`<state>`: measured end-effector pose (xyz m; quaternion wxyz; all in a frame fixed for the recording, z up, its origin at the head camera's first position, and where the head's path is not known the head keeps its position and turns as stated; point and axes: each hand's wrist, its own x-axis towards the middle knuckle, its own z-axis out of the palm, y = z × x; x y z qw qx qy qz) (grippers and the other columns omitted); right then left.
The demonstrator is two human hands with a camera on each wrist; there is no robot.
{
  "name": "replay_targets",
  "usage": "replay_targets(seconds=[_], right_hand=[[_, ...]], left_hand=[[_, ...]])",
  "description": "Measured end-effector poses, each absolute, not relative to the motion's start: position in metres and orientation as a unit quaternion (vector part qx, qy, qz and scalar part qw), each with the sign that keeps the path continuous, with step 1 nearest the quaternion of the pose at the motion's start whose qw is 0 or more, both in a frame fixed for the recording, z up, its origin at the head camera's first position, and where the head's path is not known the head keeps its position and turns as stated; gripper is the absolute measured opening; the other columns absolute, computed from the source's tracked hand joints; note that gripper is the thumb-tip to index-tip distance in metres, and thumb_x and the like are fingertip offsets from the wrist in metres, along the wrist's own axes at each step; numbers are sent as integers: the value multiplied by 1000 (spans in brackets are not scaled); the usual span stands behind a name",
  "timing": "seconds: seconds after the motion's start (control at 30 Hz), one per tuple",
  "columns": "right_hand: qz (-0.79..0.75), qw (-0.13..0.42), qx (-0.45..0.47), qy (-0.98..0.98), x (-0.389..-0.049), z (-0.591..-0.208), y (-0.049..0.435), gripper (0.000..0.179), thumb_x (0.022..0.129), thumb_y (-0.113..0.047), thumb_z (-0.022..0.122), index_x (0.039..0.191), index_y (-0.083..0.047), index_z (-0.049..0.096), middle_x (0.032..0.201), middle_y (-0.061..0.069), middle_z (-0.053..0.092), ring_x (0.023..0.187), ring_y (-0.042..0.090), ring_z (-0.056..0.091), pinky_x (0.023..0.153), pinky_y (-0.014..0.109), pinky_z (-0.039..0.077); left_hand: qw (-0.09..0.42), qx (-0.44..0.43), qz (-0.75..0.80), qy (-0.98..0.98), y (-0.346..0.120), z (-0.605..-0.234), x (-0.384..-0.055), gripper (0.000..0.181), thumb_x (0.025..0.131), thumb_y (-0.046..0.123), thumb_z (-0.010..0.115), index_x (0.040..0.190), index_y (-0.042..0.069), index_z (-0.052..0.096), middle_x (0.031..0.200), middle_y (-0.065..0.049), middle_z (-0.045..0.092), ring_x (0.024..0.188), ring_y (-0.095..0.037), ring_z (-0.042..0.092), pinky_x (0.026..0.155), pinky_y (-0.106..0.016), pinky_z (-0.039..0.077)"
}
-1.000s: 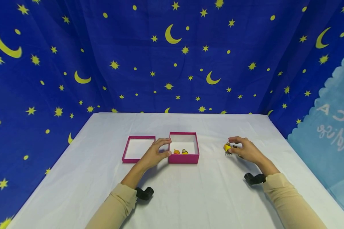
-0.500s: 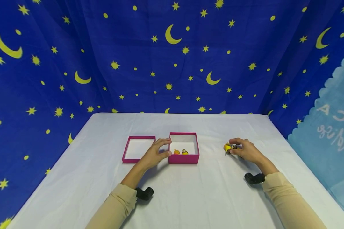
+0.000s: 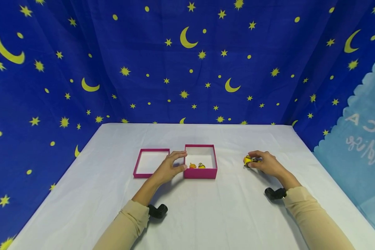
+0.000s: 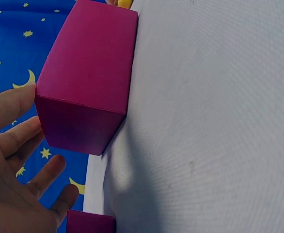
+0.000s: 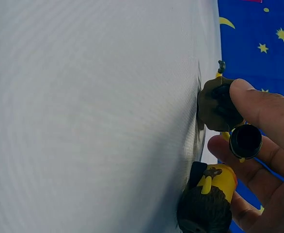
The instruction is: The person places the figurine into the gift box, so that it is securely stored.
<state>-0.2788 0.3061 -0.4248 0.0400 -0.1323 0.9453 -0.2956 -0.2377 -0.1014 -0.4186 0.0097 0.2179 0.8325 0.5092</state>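
Note:
My left hand (image 3: 168, 168) rests at the left side of an uncovered magenta box (image 3: 200, 174), its fingertips and thumb touching the left edge. In the left wrist view the fingers are spread and fairly straight, the thumb at a corner of the box. Inside the box two small figures show: an orange one (image 3: 192, 166) and a yellow minion figure (image 3: 201, 166). To the right, my right hand (image 3: 268, 163) pinches a minion figure (image 5: 214, 109) in dark brown clothing between thumb and fingers. Under the palm lies another minion figure (image 5: 205, 204) with dark hair.
A shallow magenta lid (image 3: 135, 165) with a white inside lies left of the box, partly behind my left hand. White cloth (image 3: 231, 208) covers the table. A blue star-patterned curtain (image 3: 156, 52) hangs behind and at the sides.
My right hand has shifted slightly left at the minion figures, and the pinched figure has moved slightly with it. The left hand and the box have stayed still.

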Motion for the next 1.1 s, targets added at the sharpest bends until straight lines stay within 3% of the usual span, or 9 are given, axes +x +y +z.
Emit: replay_targets(seconds=[0.2,0.57,0.77,0.87,1.1], right_hand=[[-294,43,-127,946,-282,-426,305,59,84,-32,69,133,-4,51,126,21,60,125,44,45,100,67,25],[-296,46,-111,948,-282,-427,300,57,83,-37,70,130,-6,55,123,18,62,119,39,51,96,59,38],[-288,31,-110,951,-282,-427,298,53,83,-36,70,126,-7,59,119,17,65,117,41,50,95,61,31],[-284,28,-107,953,-280,-424,296,52,83,-35,70,126,-8,58,119,18,64,116,41,48,93,58,27],[-288,17,-102,952,-277,-415,288,52,83,-36,70,126,-11,58,117,16,63,109,32,46,85,47,31]], left_hand=[[5,221,512,830,-102,-419,-237,48,87,12,66,131,-2,52,145,-12,43,139,-31,30,114,-55,21],[8,215,515,830,-98,-408,-229,48,87,5,64,131,-6,50,144,-18,42,139,-37,28,114,-58,20],[21,214,513,831,-96,-387,-216,46,86,1,63,129,-9,50,143,-22,42,138,-38,29,113,-57,22],[15,213,515,830,-96,-396,-222,46,86,2,63,130,-8,50,143,-21,42,139,-38,29,114,-58,21],[6,217,514,830,-100,-419,-237,49,86,10,66,131,-3,51,144,-13,44,139,-33,30,113,-57,21]])
